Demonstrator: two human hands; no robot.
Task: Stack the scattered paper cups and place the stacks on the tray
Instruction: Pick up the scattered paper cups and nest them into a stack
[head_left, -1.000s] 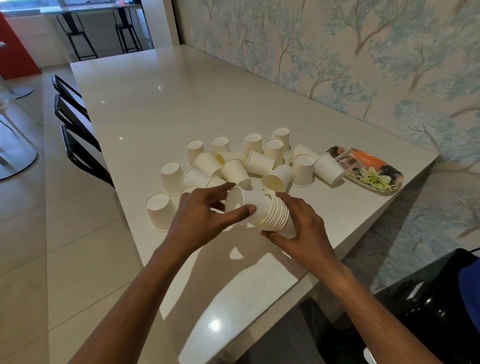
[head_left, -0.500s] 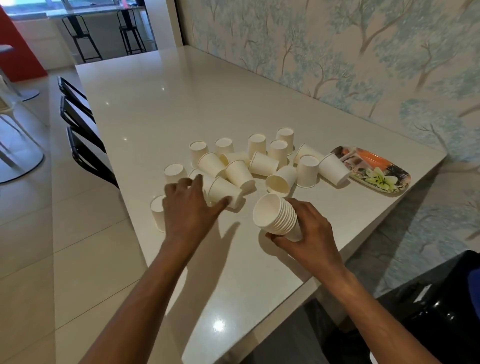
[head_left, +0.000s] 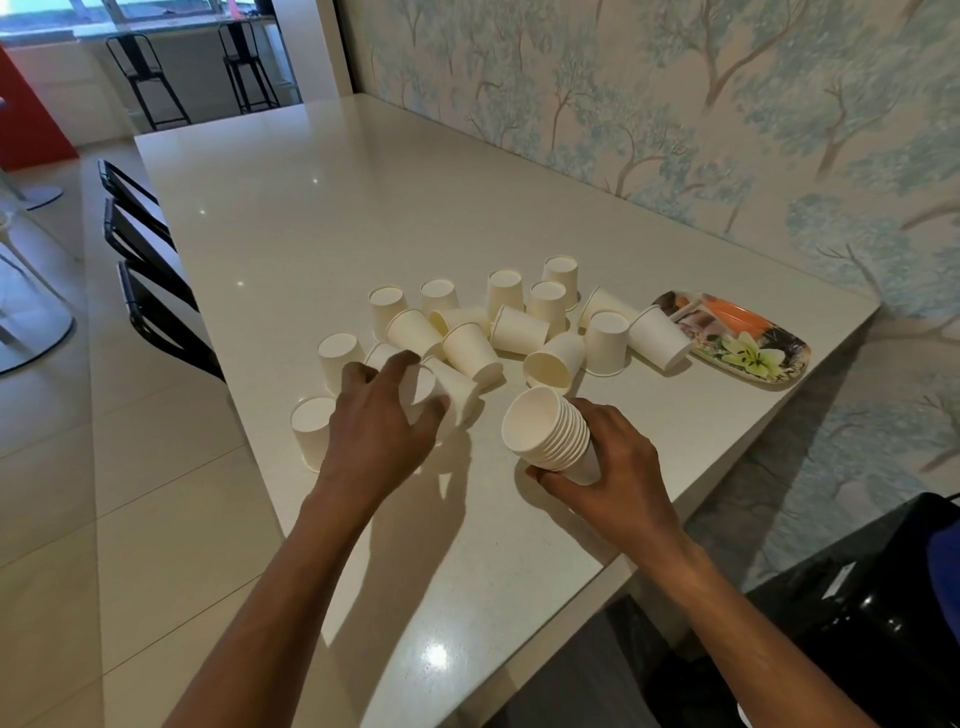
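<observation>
Stacking is partway: right hand (head_left: 618, 457) fingers (head_left: 597, 413) wrap one stack (head_left: 550, 436) near the tray (head_left: 748, 345), left hand (head_left: 379, 431) fingers (head_left: 402, 364) clasp a loose cup (head_left: 452, 389) among many

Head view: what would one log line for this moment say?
left hand: grips loose cup | right hand: holds cup stack | tray: no stack yet | phase: stacking

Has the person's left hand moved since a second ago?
Yes. The left hand has left the stack held by the right hand and gone left, farther from the tray, to grip a loose cup.
</observation>
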